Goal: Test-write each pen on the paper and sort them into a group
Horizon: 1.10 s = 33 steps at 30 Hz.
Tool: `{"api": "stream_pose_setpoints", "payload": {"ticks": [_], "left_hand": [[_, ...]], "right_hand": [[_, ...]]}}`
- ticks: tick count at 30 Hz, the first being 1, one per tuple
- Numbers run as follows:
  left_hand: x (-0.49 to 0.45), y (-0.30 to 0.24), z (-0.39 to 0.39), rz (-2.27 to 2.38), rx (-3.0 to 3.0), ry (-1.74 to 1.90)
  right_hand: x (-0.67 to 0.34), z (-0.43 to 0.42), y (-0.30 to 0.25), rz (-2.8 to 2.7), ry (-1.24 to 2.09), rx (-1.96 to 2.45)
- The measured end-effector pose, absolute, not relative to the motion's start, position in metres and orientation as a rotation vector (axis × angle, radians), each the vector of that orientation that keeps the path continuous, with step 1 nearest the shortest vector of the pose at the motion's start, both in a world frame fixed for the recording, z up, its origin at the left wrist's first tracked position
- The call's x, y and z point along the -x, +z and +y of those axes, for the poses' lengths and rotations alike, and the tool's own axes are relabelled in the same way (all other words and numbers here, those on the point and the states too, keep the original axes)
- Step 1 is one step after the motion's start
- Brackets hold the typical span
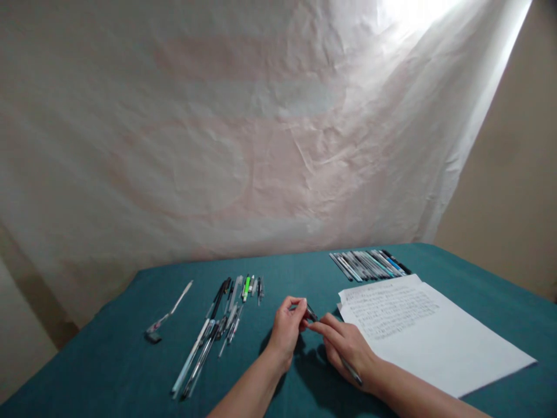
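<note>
My left hand (288,326) is closed in a pinch over the middle of the table. At its fingertips shows a small dark pen piece (311,314), perhaps a cap; its exact kind is too small to tell. Close beside it on the right, my right hand (343,346) is closed around a pen (351,371), whose back end sticks out below the palm. The fingers of both hands almost meet, and the pen's front end is hidden by them. To the left of my hands lies a loose group of pens and pen parts (202,355), with a bright green piece (246,288) among them.
Handwritten paper sheets (452,342) lie at the right, near my right forearm. Behind them is a neat row of pens (369,265). A thin white strip with a dark end (167,318) rests at the left. A pale sheet (261,145) hangs behind the green-covered table (108,360).
</note>
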<state>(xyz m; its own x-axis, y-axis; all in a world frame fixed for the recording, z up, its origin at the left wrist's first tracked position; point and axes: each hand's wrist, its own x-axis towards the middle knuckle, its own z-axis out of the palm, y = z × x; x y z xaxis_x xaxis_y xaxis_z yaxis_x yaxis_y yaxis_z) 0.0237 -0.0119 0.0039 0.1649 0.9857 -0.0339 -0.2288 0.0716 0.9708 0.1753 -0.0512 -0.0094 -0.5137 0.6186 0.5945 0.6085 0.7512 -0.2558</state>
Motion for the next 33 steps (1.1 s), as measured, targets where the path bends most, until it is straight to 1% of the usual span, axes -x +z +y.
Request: {"api": "stream_pose_setpoints", "payload": {"ticks": [12,20,28,33], "left_hand": [[-0.023,0.006,-0.015,0.892,-1.060,1.135],[-0.022,0.000,-0.010,0.905,-1.063,1.141],[-0.024,-0.011,-0.002,0.931,-0.979,1.320],[-0.018,-0.016,0.006,1.037,-0.863,1.466]], "right_hand": [[-0.175,-0.054,-0.010,-2.266,-0.008,0.922],[-0.173,-0.052,-0.006,-2.286,0.035,0.964],[-0.170,-0.059,0.015,-2.328,0.224,1.013],[-0.176,-0.060,0.028,-2.202,0.333,1.103]]}}
